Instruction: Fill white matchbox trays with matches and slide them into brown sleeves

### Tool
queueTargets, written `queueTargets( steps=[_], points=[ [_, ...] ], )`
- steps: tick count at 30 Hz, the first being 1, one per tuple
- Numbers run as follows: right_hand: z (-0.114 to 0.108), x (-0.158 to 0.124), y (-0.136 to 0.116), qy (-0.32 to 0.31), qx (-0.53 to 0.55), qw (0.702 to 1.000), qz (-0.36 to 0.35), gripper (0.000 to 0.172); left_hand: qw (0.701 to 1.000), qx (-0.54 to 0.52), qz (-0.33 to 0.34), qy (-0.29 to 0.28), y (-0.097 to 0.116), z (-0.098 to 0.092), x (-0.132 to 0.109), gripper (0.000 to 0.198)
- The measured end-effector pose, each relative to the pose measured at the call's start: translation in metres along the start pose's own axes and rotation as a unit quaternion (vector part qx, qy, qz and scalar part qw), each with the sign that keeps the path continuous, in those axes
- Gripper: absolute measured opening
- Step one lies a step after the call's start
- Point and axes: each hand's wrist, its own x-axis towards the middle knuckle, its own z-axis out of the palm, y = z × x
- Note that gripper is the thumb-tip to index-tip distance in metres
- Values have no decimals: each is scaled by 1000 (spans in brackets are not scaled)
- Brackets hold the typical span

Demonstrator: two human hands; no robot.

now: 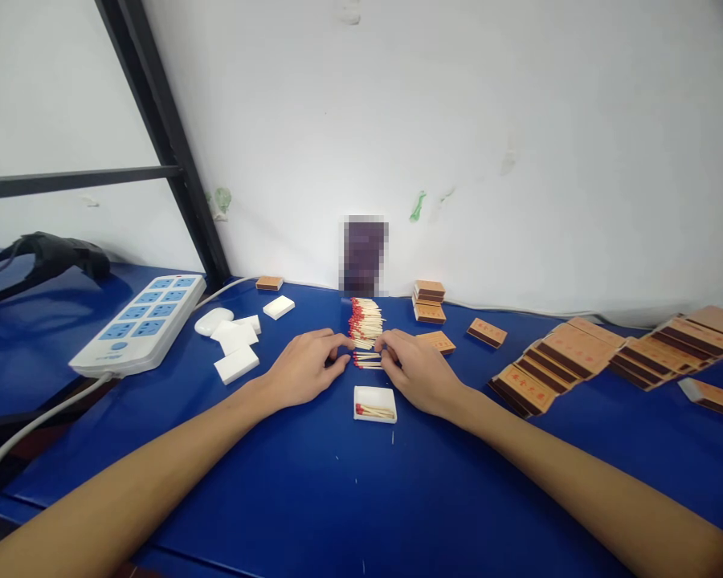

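A pile of red-headed matches [366, 319] lies in the middle of the blue table, heads to the left. A few separate matches [369, 360] lie just nearer to me, between my two hands. My left hand [306, 365] rests at their head side, thumb and index finger apart. At the plain ends is my right hand [418, 369], its fingers curled and thumb apart; its fingertips touch or nearly touch the sticks. Closer to me sits a white matchbox tray [375, 395] with several matches along its near side.
Left lie white matchbox trays [236, 364], a white rounded object [213, 322] and a power strip [141, 325]. Right are matchbox sleeves [524, 389] in overlapping rows and a small stack of matchboxes [429, 301]. A blurred dark rectangle [365, 255] stands against the wall.
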Motion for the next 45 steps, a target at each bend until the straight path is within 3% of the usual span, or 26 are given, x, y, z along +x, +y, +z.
queueTargets(
  steps=[11, 20, 45],
  points=[
    [0, -1, 1, 1, 6, 1000, -25, 17, 998, 5, 57, -27, 0, -1, -2, 35],
    [-1, 0, 0, 10, 3, 999, -42, 22, 996, 31, 58, -65, 2, -5, -2, 38],
    [-4, 0, -3, 2, 42, 999, -17, 19, 997, 22, 55, -54, 0, -3, -2, 36]
  ],
)
